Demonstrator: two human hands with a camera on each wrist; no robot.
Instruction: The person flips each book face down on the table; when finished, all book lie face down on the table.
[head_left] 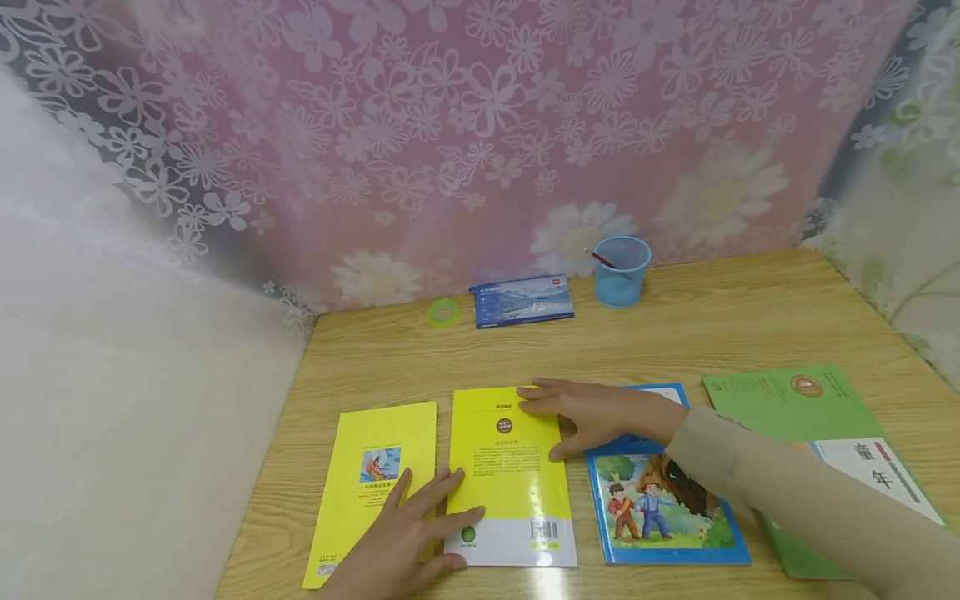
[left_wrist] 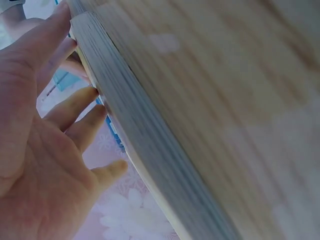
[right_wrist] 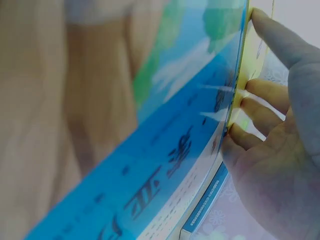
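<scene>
A yellow book (head_left: 515,475) with a white lower band and a barcode lies flat in the middle of the table. My left hand (head_left: 408,533), fingers spread, touches its lower left edge and reaches across the right side of another yellow book (head_left: 375,442). In the left wrist view, my left fingertips are beside the edge of a thick stack of pages (left_wrist: 135,110). My right hand (head_left: 588,412) rests its outstretched fingers on the middle book's upper right edge. Beneath my right wrist lies a blue picture book (head_left: 667,508), its cover large in the right wrist view.
On the far right lies a green book (head_left: 780,404), partly covered by my sleeve. At the table's back are a blue flat box (head_left: 522,302), a round green-yellow item (head_left: 443,312) and a light-blue cup (head_left: 621,279) holding a pencil. A flowered curtain (head_left: 450,125) hangs behind.
</scene>
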